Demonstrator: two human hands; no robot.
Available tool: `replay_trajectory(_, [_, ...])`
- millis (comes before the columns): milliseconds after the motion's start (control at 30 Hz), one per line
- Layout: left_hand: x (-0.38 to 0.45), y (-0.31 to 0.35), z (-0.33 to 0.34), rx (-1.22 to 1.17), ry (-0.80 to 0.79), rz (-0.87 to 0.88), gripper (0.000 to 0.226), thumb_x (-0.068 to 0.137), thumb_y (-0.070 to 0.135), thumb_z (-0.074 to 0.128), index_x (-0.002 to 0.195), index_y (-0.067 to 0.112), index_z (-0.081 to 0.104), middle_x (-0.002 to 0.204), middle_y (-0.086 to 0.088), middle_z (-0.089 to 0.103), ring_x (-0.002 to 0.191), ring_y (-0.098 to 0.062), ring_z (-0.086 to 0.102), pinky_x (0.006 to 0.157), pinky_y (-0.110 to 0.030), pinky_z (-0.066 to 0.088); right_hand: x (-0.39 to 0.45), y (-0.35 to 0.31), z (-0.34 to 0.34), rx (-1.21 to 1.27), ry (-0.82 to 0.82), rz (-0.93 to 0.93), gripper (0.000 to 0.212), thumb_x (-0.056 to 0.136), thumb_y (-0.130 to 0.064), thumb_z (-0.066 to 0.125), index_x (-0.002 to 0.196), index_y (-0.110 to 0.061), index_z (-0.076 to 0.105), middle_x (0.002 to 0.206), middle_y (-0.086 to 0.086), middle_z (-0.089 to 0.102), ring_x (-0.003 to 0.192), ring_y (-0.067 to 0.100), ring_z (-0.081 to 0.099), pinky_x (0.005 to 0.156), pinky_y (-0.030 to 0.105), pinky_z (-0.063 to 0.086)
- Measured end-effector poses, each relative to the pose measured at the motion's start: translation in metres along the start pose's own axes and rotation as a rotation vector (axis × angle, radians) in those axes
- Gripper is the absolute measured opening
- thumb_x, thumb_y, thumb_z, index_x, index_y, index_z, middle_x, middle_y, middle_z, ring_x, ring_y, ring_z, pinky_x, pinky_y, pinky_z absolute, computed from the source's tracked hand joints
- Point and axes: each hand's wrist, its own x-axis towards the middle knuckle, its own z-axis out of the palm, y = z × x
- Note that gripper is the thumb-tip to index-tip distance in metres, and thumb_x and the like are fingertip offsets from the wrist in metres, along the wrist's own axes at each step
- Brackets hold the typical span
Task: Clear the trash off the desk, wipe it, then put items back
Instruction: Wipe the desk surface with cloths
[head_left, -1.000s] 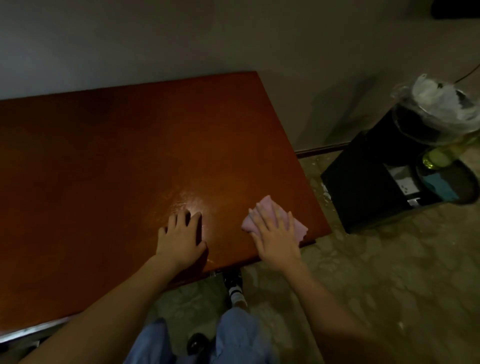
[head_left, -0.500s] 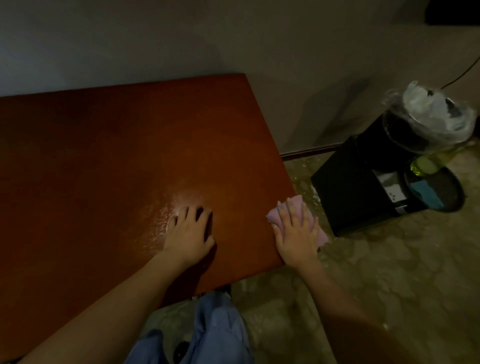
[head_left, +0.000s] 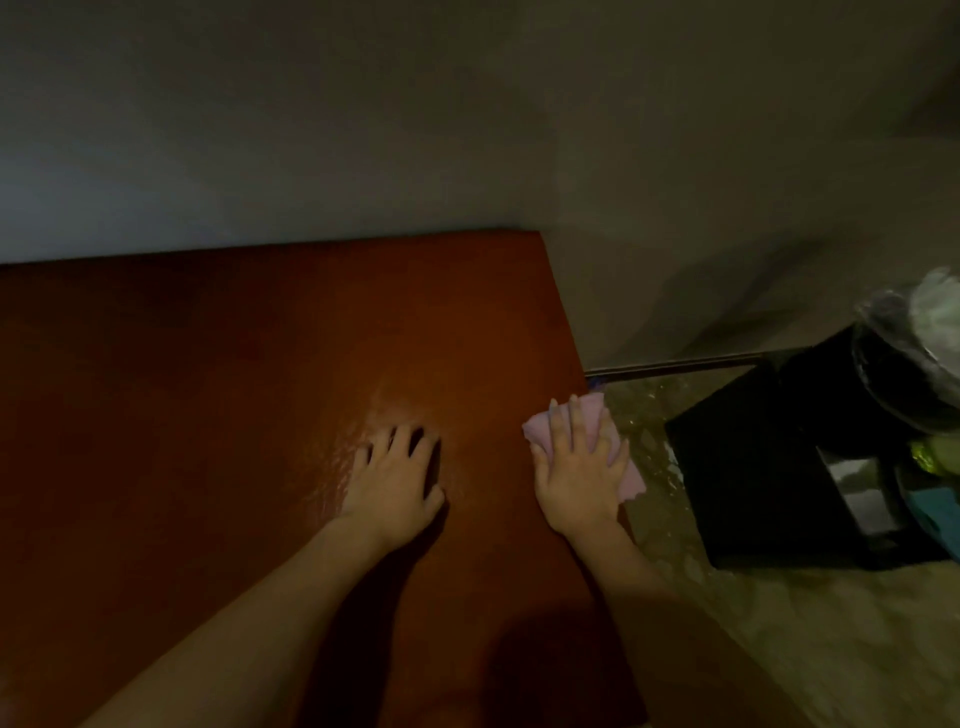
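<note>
The reddish-brown desk (head_left: 208, 415) fills the left and lower view, with a wet sheen near its middle right. My left hand (head_left: 392, 480) rests flat on the desk, fingers spread. My right hand (head_left: 579, 470) presses a folded pink cloth (head_left: 592, 415) with straight fingers at the desk's right edge. Part of the cloth hangs past the edge over the floor.
A black box (head_left: 753, 467) stands on the stone-patterned floor (head_left: 779, 649) to the right of the desk. At the far right a bin lined with a clear bag (head_left: 904, 353) holds crumpled trash. A grey wall (head_left: 363, 130) runs behind the desk.
My right hand has slid the pink cloth rightward along the desk to its right edge and then farther back along that edge. My left hand has stayed flat in place.
</note>
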Motion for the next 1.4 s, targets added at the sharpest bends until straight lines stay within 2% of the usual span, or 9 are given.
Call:
replay_trajectory(133, [0.048,-0.007,-0.017,-0.080,0.066,-0.059,0.063,0.092,0.043,0.044,0.147,0.022,0.022,0.151,-0.001,0.018,0.140,-0.023,0.014,0.114,-0.041,0.019,0.065,-0.014,-0.007,-0.036,0.006,-0.103,0.059,0.090,-0.046,0.031,0.140,-0.018,0.044,0.146,0.010,0.041,0.131,0.043,0.039,0.097,0.069,0.031])
replay_trajectory(267, [0.090,-0.017,-0.032,-0.128,0.110,-0.106,0.064,0.092,0.043,0.045,0.147,0.022,0.022,0.152,-0.002,0.018,0.140,-0.022,0.014,0.113,-0.041,0.020,0.126,-0.035,-0.018,-0.010,-0.002,-0.152,0.063,0.092,-0.049,0.019,0.149,-0.022,0.027,0.157,0.006,0.020,0.143,0.038,0.014,0.108,0.066,0.013])
replay_trajectory(367, [0.112,-0.029,-0.042,-0.147,0.138,-0.129,0.064,0.092,0.043,0.046,0.148,0.022,0.022,0.152,-0.002,0.019,0.140,-0.022,0.014,0.113,-0.041,0.019,0.166,-0.049,-0.025,-0.004,-0.002,-0.150,0.058,0.099,-0.046,0.023,0.152,-0.026,0.013,0.160,0.002,0.004,0.145,0.034,-0.001,0.111,0.062,0.003])
replay_trajectory(600, [0.139,-0.065,-0.056,-0.109,0.157,-0.169,0.063,0.093,0.042,0.043,0.149,0.023,0.019,0.153,-0.002,0.017,0.140,-0.021,0.013,0.114,-0.039,0.016,0.238,-0.073,-0.039,-0.009,-0.013,-0.153,0.059,0.100,-0.047,0.022,0.152,-0.027,0.003,0.160,-0.001,-0.005,0.146,0.032,-0.008,0.112,0.059,-0.002])
replay_trajectory(767, [0.147,-0.086,-0.066,-0.100,0.164,-0.167,0.062,0.095,0.043,0.040,0.149,0.024,0.017,0.153,0.000,0.016,0.140,-0.020,0.012,0.114,-0.039,0.015,0.270,-0.088,-0.041,0.026,0.022,-0.093,0.058,0.099,-0.049,0.019,0.152,-0.029,0.005,0.160,-0.002,-0.002,0.146,0.031,-0.006,0.113,0.060,-0.001])
replay_trajectory(933, [0.142,-0.120,-0.074,-0.074,0.179,-0.202,0.062,0.095,0.043,0.039,0.149,0.023,0.016,0.153,0.000,0.016,0.141,-0.019,0.011,0.114,-0.039,0.015,0.271,-0.120,-0.040,0.018,0.021,-0.052,0.058,0.100,-0.048,0.018,0.152,-0.027,0.004,0.161,-0.002,0.000,0.146,0.031,-0.006,0.112,0.063,-0.002])
replay_trajectory(1167, [0.098,-0.176,-0.072,-0.095,0.205,-0.301,0.062,0.095,0.043,0.040,0.149,0.025,0.017,0.153,0.001,0.016,0.141,-0.018,0.011,0.114,-0.038,0.014,0.233,-0.229,-0.020,-0.009,0.002,-0.273,0.058,0.100,-0.045,0.018,0.152,-0.026,0.001,0.160,-0.002,-0.002,0.145,0.032,-0.009,0.110,0.062,-0.006])
replay_trajectory(1400, [0.044,-0.273,-0.067,-0.111,0.199,-0.423,0.063,0.094,0.044,0.040,0.149,0.025,0.017,0.154,0.001,0.014,0.141,-0.019,0.010,0.114,-0.040,0.015,0.198,-0.314,-0.006,-0.042,-0.017,-0.356,0.058,0.101,-0.044,0.018,0.152,-0.024,0.000,0.160,0.000,-0.005,0.145,0.033,-0.011,0.113,0.063,-0.002])
